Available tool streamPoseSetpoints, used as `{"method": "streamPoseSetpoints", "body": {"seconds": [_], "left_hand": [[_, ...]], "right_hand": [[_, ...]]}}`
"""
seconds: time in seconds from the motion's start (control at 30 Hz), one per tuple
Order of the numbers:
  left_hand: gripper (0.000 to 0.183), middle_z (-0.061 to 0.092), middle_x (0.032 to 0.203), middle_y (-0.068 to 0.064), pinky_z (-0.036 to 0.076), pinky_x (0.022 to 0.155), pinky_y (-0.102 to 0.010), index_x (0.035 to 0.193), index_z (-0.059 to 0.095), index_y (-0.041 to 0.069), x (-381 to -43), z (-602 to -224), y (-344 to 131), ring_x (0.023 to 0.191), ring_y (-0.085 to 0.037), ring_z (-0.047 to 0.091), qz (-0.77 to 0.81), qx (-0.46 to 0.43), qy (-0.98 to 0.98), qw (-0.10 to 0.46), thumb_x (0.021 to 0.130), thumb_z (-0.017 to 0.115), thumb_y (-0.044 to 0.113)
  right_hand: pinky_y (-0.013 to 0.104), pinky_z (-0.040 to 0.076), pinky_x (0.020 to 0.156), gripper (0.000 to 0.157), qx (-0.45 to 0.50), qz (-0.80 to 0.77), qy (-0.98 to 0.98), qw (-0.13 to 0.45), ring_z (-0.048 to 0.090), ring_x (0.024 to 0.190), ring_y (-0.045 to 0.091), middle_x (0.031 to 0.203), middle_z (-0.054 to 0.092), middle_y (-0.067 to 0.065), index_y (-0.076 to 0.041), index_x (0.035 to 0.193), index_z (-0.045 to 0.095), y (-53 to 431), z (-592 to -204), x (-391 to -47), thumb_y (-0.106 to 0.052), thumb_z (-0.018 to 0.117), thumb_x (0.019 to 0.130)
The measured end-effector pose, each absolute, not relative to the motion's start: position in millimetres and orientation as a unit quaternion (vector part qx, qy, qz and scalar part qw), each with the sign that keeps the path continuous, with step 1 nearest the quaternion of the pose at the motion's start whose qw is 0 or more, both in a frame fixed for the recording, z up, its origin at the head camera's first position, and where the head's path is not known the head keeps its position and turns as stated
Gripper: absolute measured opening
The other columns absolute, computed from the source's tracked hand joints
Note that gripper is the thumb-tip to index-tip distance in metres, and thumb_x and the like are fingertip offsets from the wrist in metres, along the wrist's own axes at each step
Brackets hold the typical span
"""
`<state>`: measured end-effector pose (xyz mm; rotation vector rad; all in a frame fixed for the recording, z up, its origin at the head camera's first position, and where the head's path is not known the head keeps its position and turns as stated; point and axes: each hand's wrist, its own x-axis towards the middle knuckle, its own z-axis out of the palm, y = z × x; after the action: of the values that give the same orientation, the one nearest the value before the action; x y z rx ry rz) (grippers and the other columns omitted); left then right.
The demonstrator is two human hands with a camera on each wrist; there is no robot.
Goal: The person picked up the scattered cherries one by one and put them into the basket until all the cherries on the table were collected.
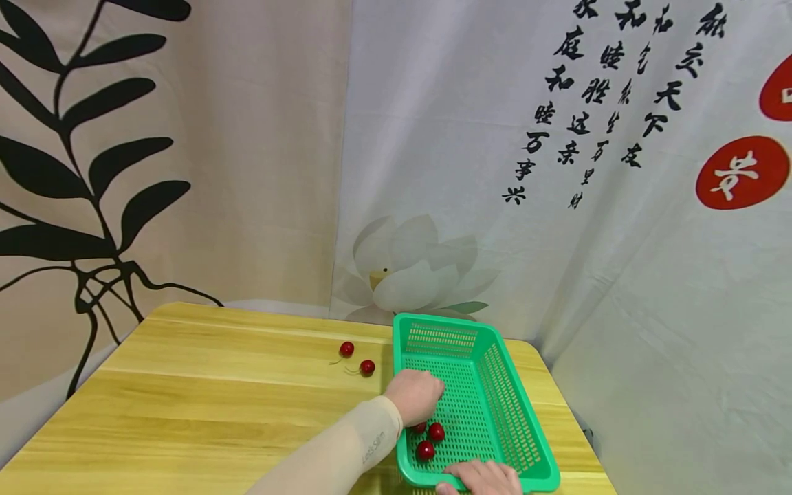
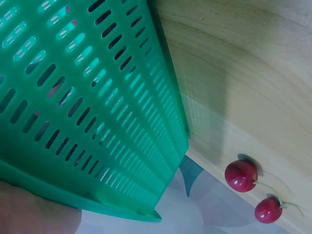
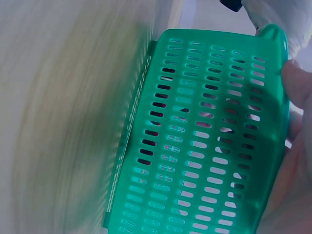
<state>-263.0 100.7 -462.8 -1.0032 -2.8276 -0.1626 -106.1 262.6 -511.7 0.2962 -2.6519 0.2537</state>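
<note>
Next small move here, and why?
I'd probably lift the left hand off the green slotted plastic basket toward the nearer round red cherry: it lies outside, on the yellowish wooden table, three cherries show inside, and the right hand grips the near rim.

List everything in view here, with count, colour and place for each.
table: 1, yellow wood, lower part of head view
basket: 1, green, on the table's right
stemmed cherries: 2, red, on table, left of basket
other cherries: 3 visible, red, in basket's near left corner
backdrop: 1, pale, behind table
printed plant: 1, black, backdrop's left
printed flower: 1, whitish, backdrop's lower middle
writing: several columns, black, backdrop's upper right
seals: 2, red, backdrop's right edge
dark object: 1, black, top of right wrist view, unclear
left grip: 1, bare hand, on basket's left rim
right grip: 1, bare hand, on basket's near rim
sleeve: 1, beige, next to left grip
</note>
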Motion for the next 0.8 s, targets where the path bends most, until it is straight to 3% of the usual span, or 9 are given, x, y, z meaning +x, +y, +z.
{"method": "streamPoseSetpoints", "body": {"seconds": [0.27, 0.53, 0.8], "left_hand": [[0.018, 0.062, 0.068, 0.015, 0.046, 0.059, -0.017, 0.081, 0.071, 0.025, -263.3, -461.7, 95.5, 0.061, 0.000, 0.049, -0.124, -0.358, -0.917, 0.122, 0.099, 0.074, 0.024], [0.012, 0.074, 0.081, 0.016, 0.058, 0.081, -0.024, 0.088, 0.078, 0.026, -263.1, -464.8, 91.2, 0.077, -0.002, 0.065, -0.179, -0.355, -0.899, 0.183, 0.099, 0.075, 0.024], [0.014, 0.072, 0.080, 0.016, 0.052, 0.077, -0.020, 0.085, 0.073, 0.026, -264.2, -466.9, 86.0, 0.075, -0.002, 0.056, -0.248, -0.338, -0.877, 0.233, 0.098, 0.076, 0.022]], "right_hand": [[0.033, 0.044, 0.083, 0.007, 0.103, 0.103, -0.961, 0.235, 0.057, 0.086, -0.010, 0.092, 0.061, -0.041, -0.054, 0.093, 0.069, 261.3, -508.6, -105.0, -0.057, 0.074, 0.096], [0.033, 0.045, 0.082, 0.009, 0.105, 0.104, -0.958, 0.245, 0.057, 0.086, -0.011, 0.092, 0.060, -0.042, -0.054, 0.093, 0.069, 262.3, -512.1, -105.4, -0.054, 0.077, 0.094], [0.032, 0.045, 0.081, 0.017, 0.111, 0.101, -0.952, 0.268, 0.056, 0.084, -0.013, 0.091, 0.059, -0.044, -0.055, 0.093, 0.068, 263.2, -515.4, -106.1, -0.050, 0.084, 0.089]]}}
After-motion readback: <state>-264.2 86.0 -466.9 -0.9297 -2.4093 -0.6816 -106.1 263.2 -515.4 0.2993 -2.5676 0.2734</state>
